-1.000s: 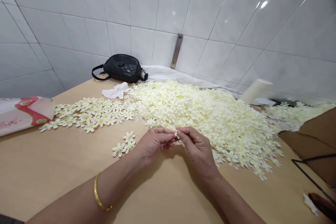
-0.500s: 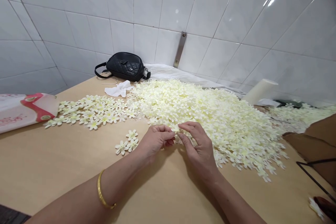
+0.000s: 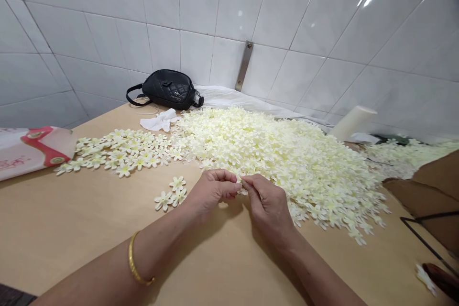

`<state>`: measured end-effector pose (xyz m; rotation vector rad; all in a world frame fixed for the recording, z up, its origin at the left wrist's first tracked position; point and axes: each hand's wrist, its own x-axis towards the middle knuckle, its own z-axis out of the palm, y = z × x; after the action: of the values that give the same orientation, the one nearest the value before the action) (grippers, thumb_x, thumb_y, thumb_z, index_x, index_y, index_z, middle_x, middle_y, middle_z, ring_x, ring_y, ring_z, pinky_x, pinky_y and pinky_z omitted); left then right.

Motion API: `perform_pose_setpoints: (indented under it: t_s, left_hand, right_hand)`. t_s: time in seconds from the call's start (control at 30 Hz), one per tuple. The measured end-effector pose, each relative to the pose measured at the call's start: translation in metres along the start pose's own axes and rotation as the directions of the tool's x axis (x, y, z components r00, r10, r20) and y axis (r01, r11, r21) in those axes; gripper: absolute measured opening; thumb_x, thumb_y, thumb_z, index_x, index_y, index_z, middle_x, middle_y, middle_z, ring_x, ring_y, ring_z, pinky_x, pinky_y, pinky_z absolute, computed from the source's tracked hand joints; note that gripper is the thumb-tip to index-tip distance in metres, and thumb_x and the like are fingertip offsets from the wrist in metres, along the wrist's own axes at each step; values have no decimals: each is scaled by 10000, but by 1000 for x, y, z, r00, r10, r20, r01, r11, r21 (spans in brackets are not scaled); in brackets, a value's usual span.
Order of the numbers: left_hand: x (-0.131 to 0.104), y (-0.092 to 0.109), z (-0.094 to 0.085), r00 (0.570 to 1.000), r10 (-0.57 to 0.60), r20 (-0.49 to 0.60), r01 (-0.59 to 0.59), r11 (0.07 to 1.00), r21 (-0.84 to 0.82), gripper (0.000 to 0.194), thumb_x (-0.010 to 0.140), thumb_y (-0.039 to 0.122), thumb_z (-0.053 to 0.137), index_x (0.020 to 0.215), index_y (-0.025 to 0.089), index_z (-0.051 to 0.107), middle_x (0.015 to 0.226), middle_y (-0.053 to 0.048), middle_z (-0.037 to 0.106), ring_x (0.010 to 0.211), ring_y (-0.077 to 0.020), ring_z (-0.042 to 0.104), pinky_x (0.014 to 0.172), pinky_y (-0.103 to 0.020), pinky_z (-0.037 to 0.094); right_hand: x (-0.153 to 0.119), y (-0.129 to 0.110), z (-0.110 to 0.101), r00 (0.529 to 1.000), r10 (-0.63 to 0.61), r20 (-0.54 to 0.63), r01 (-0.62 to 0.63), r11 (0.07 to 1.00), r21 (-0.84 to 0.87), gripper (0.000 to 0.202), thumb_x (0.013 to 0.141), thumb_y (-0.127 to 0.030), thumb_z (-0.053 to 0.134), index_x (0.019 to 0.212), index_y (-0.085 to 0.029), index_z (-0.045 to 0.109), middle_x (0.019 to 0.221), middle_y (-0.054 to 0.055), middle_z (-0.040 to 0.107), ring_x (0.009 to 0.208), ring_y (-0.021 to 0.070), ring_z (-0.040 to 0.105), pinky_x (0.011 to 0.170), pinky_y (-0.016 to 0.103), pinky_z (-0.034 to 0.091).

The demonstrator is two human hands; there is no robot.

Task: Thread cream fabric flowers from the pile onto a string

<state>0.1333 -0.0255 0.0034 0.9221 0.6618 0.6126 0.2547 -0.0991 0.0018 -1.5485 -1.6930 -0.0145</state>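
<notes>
My left hand [image 3: 218,189] and my right hand [image 3: 267,203] meet at the front edge of a big heap of pale yellow-white flowers [image 3: 258,138]. The left thumb and index finger pinch a small flower, of which only a bit shows between the fingertips. On my right hand the thumb and index finger are pressed together at that same flower; whether they hold it or another tiny piece is too small to tell. Several loose flowers [image 3: 163,201] lie on the table just left of my left hand. A looser spread of flowers [image 3: 124,153] reaches farther left.
A black bag [image 3: 168,90] and a white cloth [image 3: 160,120] lie at the back of the wooden table [image 3: 89,229]. On the left is a red-and-white package [image 3: 36,152]. A white roll [image 3: 353,123] leans behind the heap; brown cardboard [image 3: 433,191] is at the right.
The fingers of my right hand have closed from a spread pose into a pinch beside the left fingertips. The whole view has shifted slightly.
</notes>
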Motion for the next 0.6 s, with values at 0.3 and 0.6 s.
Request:
perform_pose_setpoints:
  t_s: [0.3, 0.6]
  left_hand:
    - [-4, 4, 2, 998, -11, 58, 14, 998, -56, 131, 581, 172, 694, 589, 117, 575, 510, -11, 552, 488, -78, 485, 540, -218, 361]
    - [-4, 2, 2, 998, -13, 53, 21, 987, -157, 117, 590, 149, 678, 602, 122, 564, 520, 0, 551, 481, -78, 481, 558, -235, 383]
  right_hand:
    - [3, -1, 2, 999, 8, -36, -10, 997, -76, 180, 826, -158, 359, 714, -175, 500, 612, 10, 490, 568, 132, 446, 537, 247, 336]
    - [1, -1, 1, 947, 313, 72, -321, 906, 277, 185, 837, -238, 390, 687, -181, 484, 609, -21, 494, 583, 111, 459, 523, 220, 333]
